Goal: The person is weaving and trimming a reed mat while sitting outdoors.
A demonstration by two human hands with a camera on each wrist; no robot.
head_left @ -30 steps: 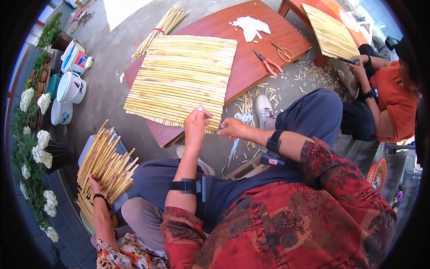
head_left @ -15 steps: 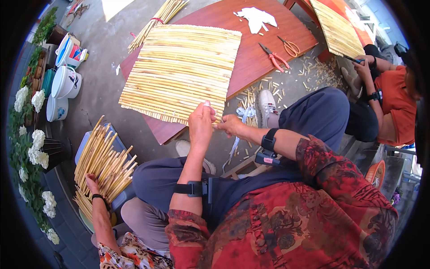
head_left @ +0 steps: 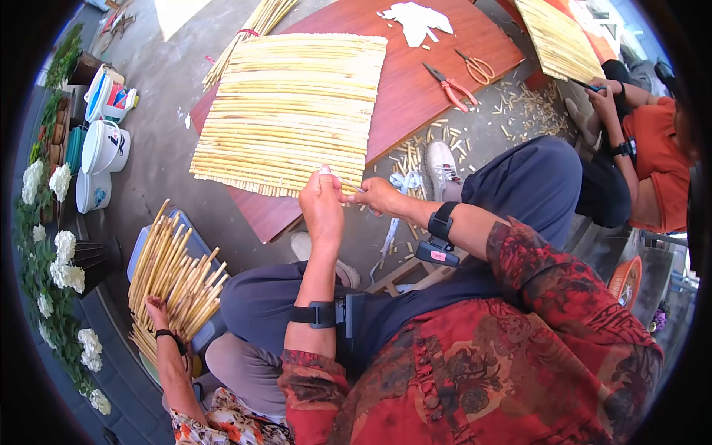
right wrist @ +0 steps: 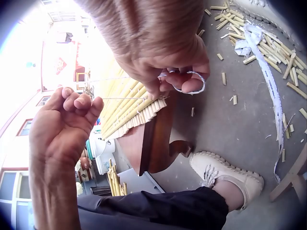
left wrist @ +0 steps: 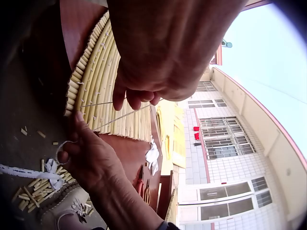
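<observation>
A mat of pale yellow reed stalks, tied with small knots of white string, lies on the red-brown table and overhangs its near edge. At the mat's near right corner my left hand pinches thin string with curled fingers. Close beside it, my right hand pinches the string low by the mat's end, thumb tip right at the corner stalks. Two strands run taut between the hands in both wrist views. A loose loop of string curls round the right hand's fingers.
Pliers and scissors lie on the table near a white cloth. Cut reed pieces litter the floor. At left, another person's hand rests at a pile of stalks. A person in orange sits at right.
My right hand has moved up and in beside the left one at the mat's corner. The head view has shifted slightly; the mat, pliers and scissors stay put on the table.
</observation>
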